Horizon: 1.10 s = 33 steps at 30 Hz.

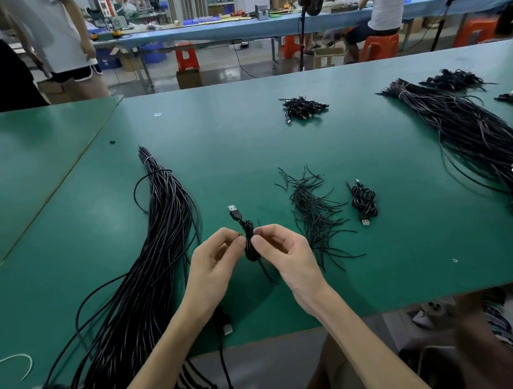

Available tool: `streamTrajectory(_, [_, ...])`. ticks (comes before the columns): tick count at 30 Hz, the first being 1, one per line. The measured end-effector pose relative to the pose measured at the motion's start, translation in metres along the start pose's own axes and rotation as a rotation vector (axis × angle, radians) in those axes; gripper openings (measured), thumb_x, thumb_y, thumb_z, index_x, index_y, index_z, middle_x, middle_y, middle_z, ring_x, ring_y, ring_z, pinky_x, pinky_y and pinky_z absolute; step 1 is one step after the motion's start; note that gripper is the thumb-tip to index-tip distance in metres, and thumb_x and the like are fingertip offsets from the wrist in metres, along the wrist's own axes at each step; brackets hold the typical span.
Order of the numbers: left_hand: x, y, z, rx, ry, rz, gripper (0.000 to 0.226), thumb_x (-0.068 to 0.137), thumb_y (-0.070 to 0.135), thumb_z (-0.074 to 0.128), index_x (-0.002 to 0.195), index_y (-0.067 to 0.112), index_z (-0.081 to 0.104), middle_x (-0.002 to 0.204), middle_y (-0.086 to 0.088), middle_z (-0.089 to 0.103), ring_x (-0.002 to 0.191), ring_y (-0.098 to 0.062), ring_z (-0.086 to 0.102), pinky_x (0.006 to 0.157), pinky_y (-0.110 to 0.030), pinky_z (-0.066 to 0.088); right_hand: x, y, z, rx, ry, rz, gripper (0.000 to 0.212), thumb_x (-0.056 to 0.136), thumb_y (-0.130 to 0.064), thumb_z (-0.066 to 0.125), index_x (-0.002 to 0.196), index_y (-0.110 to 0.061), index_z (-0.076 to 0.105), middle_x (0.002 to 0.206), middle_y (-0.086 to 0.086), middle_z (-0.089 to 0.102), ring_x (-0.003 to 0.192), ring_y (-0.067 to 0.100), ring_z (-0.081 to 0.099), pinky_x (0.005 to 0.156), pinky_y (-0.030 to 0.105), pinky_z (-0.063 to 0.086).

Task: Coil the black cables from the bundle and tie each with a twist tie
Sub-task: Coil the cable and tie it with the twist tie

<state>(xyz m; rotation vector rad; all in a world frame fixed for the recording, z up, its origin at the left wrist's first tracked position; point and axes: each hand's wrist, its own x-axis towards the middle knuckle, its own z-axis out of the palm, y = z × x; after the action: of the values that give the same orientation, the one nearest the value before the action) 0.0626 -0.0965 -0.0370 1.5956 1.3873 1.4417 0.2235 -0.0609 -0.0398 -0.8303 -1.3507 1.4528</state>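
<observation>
Head view: small coiled black USB cable above green tabletop near edge, left grip and right grip both clamped on it. Likely step: tying coil shut. Next: finish twisting, keep coil tight, set aside.

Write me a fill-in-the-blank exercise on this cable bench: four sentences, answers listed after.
1. The left hand and right hand pinch a coiled cable whose plug points ____ from the person.
2. The pile of twist ties lies to the ____ of the held coil.
3. The big cable bundle lies on a ____ table.
4. Just right of the ties lies ____ finished coil.
Answers: away; right; green; one.
</observation>
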Motion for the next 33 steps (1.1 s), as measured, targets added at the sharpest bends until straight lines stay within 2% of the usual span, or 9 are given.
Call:
streamTrajectory(3, [0.0004, 0.002, -0.0042, -0.197, -0.013, -0.145, 0.029, 0.096, 0.022, 0.062, 0.075, 0.007, 0.052, 0.062, -0.013, 0.034, 0.05, -0.018, 0.031, 0.046, -0.023, 0.027, -0.0002, 0.0012, 0.0004, -0.058, 0.004, -0.043, 0.01, 0.095, -0.012, 0.073, 0.103, -0.018, 0.073, 0.098, -0.005, 0.075, 0.094, 0.007, 0.069, 0.085, 0.022, 0.053])
streamTrajectory(11, [0.0006, 0.0001, 0.0015, -0.162, 0.026, -0.127, 0.025, 0.105, 0.018, 0.059, 0.083, 0.006, 0.056, 0.06, -0.006, 0.038, 0.052, -0.017, 0.031, 0.047, -0.026, 0.027, 0.0022, 0.0044, 0.002, -0.057, -0.006, 0.013, 0.028, 0.091, -0.026, 0.08, 0.117, -0.023, 0.071, 0.109, -0.007, 0.076, 0.105, 0.01, 0.071, 0.094, 0.027, 0.056])
streamTrajectory(15, [0.001, -0.0011, 0.0037, -0.044, 0.059, -0.071, 0.019, 0.104, 0.02, 0.061, 0.085, 0.018, 0.066, 0.061, 0.008, 0.053, 0.056, -0.014, 0.042, 0.052, -0.032, 0.033, 0.0024, 0.004, 0.0018, -0.063, -0.015, 0.028, 0.026, 0.09, -0.026, 0.081, 0.115, -0.021, 0.075, 0.106, -0.007, 0.078, 0.101, 0.01, 0.073, 0.086, 0.021, 0.056])
streamTrajectory(18, [0.0008, -0.0012, 0.0045, 0.017, 0.097, -0.055, 0.016, 0.102, 0.019, 0.064, 0.088, 0.025, 0.068, 0.072, 0.006, 0.064, 0.059, -0.016, 0.052, 0.055, -0.032, 0.043, 0.0018, 0.004, 0.0022, -0.07, 0.008, 0.037, 0.02, 0.093, -0.024, 0.077, 0.113, -0.02, 0.076, 0.102, -0.007, 0.079, 0.096, 0.009, 0.074, 0.076, 0.016, 0.054])
streamTrajectory(22, [0.0005, 0.0003, 0.0042, 0.037, 0.16, -0.014, 0.022, 0.097, 0.011, 0.069, 0.098, 0.033, 0.065, 0.091, 0.007, 0.067, 0.062, -0.017, 0.062, 0.057, -0.029, 0.052, 0.0014, 0.0062, 0.0036, -0.119, 0.025, 0.04, 0.017, 0.099, -0.022, 0.069, 0.111, -0.015, 0.078, 0.094, -0.002, 0.079, 0.084, 0.014, 0.074, 0.067, 0.021, 0.052])
streamTrajectory(25, [-0.0006, -0.001, 0.0046, 0.196, 0.182, 0.11, 0.028, 0.093, 0.005, 0.072, 0.104, 0.03, 0.066, 0.1, 0.011, 0.066, 0.07, -0.017, 0.068, 0.063, -0.03, 0.054, 0.0011, 0.0067, 0.0039, -0.095, 0.038, 0.04, 0.015, 0.102, -0.021, 0.064, 0.101, -0.018, 0.079, 0.086, 0.001, 0.078, 0.071, 0.014, 0.071, 0.062, 0.024, 0.051])
streamTrajectory(29, [-0.0037, -0.0042, 0.0026, 0.423, 0.125, 0.26, 0.017, 0.096, 0.017, 0.067, 0.113, 0.02, 0.069, 0.106, 0.018, 0.062, 0.077, -0.005, 0.066, 0.068, -0.023, 0.053, 0.0026, 0.0056, 0.0021, -0.029, 0.063, 0.059, 0.016, 0.103, -0.019, 0.063, 0.1, -0.017, 0.079, 0.083, 0.001, 0.077, 0.066, 0.012, 0.067, 0.056, 0.022, 0.05])
streamTrajectory(31, [-0.0028, -0.0034, 0.0006, 0.51, 0.148, 0.283, 0.016, 0.096, 0.02, 0.068, 0.111, 0.018, 0.07, 0.104, 0.019, 0.062, 0.077, 0.003, 0.063, 0.066, -0.024, 0.054, 0.0032, 0.0065, 0.0013, -0.026, 0.064, 0.065, 0.015, 0.102, -0.02, 0.064, 0.101, -0.016, 0.079, 0.082, 0.001, 0.077, 0.065, 0.012, 0.067, 0.057, 0.021, 0.05])
streamTrajectory(33, [-0.001, -0.0009, -0.002, 0.575, 0.187, 0.314, 0.013, 0.095, 0.02, 0.07, 0.106, 0.015, 0.072, 0.101, 0.016, 0.065, 0.072, 0.001, 0.062, 0.062, -0.028, 0.055, 0.0033, 0.007, 0.0009, -0.007, 0.065, 0.076, 0.014, 0.1, -0.019, 0.067, 0.103, -0.013, 0.079, 0.084, 0.003, 0.077, 0.066, 0.011, 0.067, 0.06, 0.019, 0.05])
